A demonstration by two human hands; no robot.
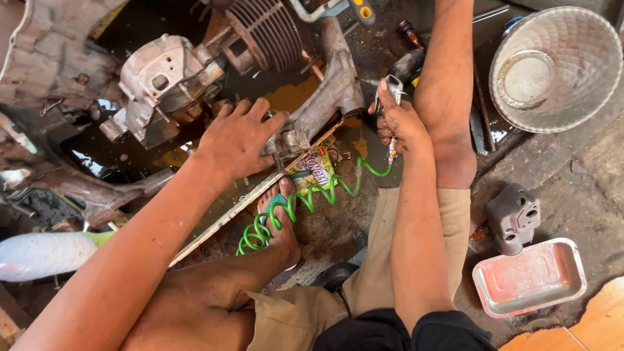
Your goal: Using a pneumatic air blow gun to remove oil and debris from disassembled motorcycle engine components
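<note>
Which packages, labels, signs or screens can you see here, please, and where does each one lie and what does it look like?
Small sachet wrapper: lies flat on the wet floor below the left hand, beside the green coiled hose and the sandalled foot; rectangular, yellow and green with blue print.
No signs or screens in view.

Dull grimy metal engine casing [162,81], glossy plastic hose [286,208]
</note>
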